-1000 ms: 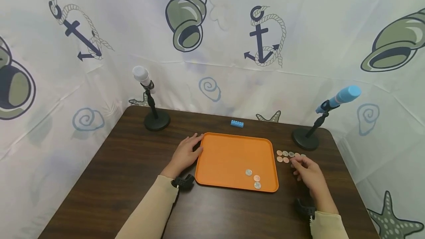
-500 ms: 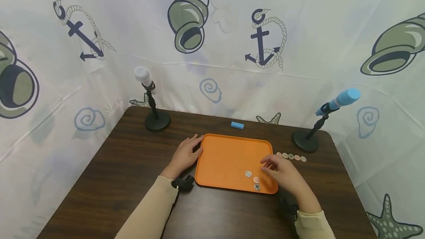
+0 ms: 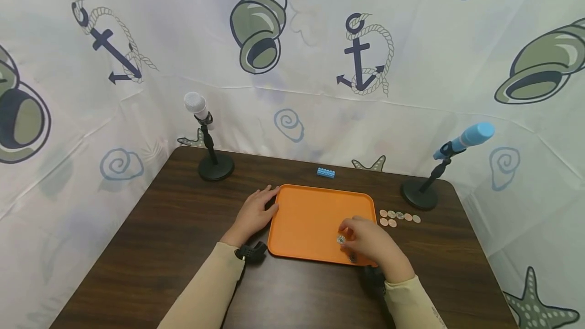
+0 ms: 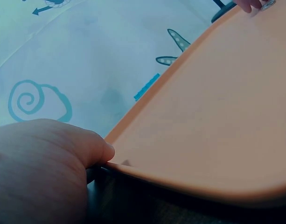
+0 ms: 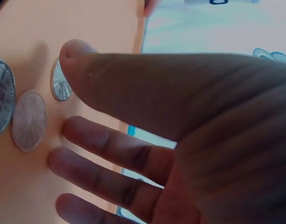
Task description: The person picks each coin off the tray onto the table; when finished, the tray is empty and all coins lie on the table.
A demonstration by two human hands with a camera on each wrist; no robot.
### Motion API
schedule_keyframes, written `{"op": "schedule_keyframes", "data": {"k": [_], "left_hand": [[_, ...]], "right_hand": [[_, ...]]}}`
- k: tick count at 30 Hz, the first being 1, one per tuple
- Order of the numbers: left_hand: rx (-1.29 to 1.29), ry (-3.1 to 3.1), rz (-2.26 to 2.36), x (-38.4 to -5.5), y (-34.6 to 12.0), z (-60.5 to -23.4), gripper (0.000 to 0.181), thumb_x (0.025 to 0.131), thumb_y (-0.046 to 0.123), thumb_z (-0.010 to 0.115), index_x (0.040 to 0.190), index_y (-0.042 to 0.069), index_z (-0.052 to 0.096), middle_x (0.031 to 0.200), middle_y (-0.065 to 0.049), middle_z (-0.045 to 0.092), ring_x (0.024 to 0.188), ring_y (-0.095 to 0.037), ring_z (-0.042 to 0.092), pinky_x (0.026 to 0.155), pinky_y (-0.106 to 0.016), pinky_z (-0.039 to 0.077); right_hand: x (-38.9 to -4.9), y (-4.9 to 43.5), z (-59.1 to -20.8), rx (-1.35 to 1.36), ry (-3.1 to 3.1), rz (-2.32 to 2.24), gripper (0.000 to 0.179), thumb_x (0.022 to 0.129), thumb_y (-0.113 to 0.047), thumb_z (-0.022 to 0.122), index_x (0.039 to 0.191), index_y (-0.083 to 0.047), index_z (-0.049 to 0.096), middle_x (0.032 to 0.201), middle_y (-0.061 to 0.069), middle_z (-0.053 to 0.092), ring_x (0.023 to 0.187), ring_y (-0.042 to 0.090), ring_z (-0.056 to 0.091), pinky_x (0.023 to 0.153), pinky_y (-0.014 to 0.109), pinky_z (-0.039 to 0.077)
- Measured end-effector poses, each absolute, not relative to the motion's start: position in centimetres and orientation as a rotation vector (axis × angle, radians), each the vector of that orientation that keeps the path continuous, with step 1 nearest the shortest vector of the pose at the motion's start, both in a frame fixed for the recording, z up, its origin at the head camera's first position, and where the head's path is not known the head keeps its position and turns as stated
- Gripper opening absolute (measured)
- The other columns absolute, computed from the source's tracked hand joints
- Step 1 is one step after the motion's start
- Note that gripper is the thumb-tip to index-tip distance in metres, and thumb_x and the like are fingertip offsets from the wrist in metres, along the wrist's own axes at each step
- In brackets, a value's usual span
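An orange tray (image 3: pixel 311 217) lies on the dark table. My left hand (image 3: pixel 253 215) rests at its left side, fingers extended along the rim, thumb at the edge in the left wrist view. Over the tray's lower right part hovers my right hand (image 3: pixel 372 242), thumb and fingers apart with nothing between them. Close to its thumb is a silver coin (image 5: pixel 62 84); a copper-coloured coin (image 5: pixel 29 120) and another silver coin (image 5: pixel 2 95) lie beside it. In the head view the right hand hides the copper coin and partly covers one silver coin (image 3: pixel 352 257).
Right of the tray, several copper and silver coins (image 3: pixel 399 215) form a row, with two copper coins (image 3: pixel 388 222) below. Behind the tray sits a blue toy brick (image 3: pixel 326 172). A white microphone (image 3: pixel 196 104) and a blue microphone (image 3: pixel 473 135) stand on black stands at the back corners.
My right hand has moved left from the coins on the table to above the coins in the tray, uncovering the lower row. The left hand has stayed at the tray's edge.
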State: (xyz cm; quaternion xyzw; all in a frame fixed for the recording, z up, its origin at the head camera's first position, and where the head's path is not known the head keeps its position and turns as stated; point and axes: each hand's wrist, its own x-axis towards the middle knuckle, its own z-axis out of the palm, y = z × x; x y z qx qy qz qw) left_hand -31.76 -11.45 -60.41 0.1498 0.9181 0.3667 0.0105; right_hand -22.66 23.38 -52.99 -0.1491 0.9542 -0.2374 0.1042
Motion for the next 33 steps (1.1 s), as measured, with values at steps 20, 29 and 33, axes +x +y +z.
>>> {"op": "schedule_keyframes", "data": {"k": [20, 29, 33], "left_hand": [[0.505, 2.876, 1.169, -31.5, -11.5, -60.3, 0.057, 0.111, 0.033, 0.065, 0.165, 0.020, 0.051, 0.169, -0.002, 0.052, 0.165, -0.026, 0.038, 0.139, -0.059, 0.020], [0.513, 2.871, 1.176, -31.5, -11.5, -60.2, 0.057, 0.111, 0.033, 0.065, 0.165, 0.020, 0.052, 0.169, -0.003, 0.052, 0.165, -0.026, 0.037, 0.140, -0.058, 0.019], [0.511, 2.873, 1.166, -31.5, -11.6, -60.2, 0.057, 0.111, 0.033, 0.064, 0.165, 0.020, 0.052, 0.169, -0.002, 0.053, 0.165, -0.025, 0.037, 0.140, -0.058, 0.020]], "right_hand": [[-23.0, 21.7, -54.5, -0.399, 2.899, -0.555, 0.025, 0.089, -0.014, 0.091, 0.084, -0.019, 0.067, 0.084, -0.002, 0.054, 0.075, 0.015, 0.051, 0.068, 0.032, 0.049], [-23.2, 21.8, -54.8, -0.369, 2.893, -0.581, 0.023, 0.090, -0.014, 0.090, 0.091, -0.018, 0.068, 0.084, -0.003, 0.055, 0.075, 0.015, 0.052, 0.068, 0.031, 0.049], [-23.2, 21.8, -55.1, -0.395, 2.903, -0.565, 0.025, 0.089, -0.013, 0.090, 0.086, -0.019, 0.066, 0.083, -0.002, 0.054, 0.076, 0.016, 0.050, 0.068, 0.031, 0.047]]}}
